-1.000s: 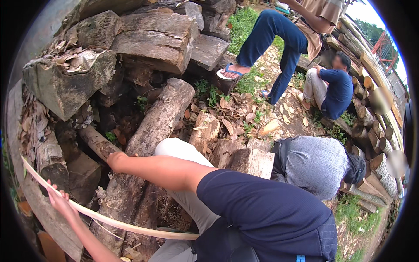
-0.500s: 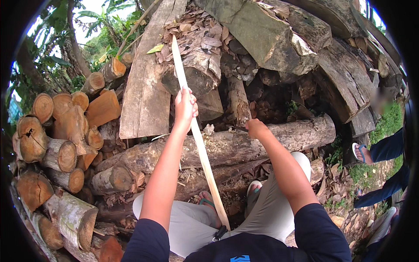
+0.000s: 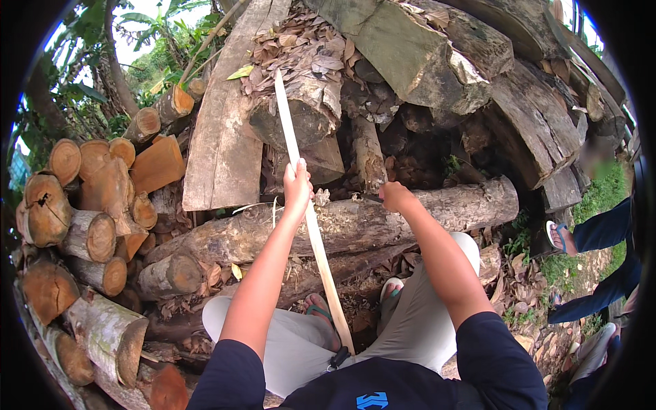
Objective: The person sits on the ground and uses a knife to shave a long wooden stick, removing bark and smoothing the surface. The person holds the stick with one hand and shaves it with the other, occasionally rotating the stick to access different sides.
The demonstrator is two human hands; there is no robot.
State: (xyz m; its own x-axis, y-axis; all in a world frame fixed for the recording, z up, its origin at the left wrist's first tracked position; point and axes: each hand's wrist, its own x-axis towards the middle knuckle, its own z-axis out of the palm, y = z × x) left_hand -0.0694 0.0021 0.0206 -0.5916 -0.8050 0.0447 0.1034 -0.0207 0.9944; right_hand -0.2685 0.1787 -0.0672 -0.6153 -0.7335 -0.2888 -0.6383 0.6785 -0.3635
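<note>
My left hand [image 3: 297,189] is closed around a long, pale, peeled wooden strip [image 3: 322,263] at about its middle. The strip slants from my lap up over the log pile, its upper end narrowed to a point. My right hand [image 3: 398,197] is closed on a knife [image 3: 371,197]. Only a short dark stretch of its blade shows, pointing left toward the strip but apart from it; the fingers hide the handle. Both hands are above a thick log [image 3: 451,205] lying crosswise in front of me. Thin pale shavings [image 3: 275,213] curl near my left wrist.
Cut logs [image 3: 89,236] are stacked at the left. Ahead rise a broad plank [image 3: 222,164], a leaf-covered log end [image 3: 294,123] and heavy timbers [image 3: 424,68]. At the right another person's legs [image 3: 601,229] stand on grass and dry leaves.
My left hand and the strip have come down toward me and slightly right, so the strip's tip is lower. My right hand with the knife has barely moved. The view has shifted a little.
</note>
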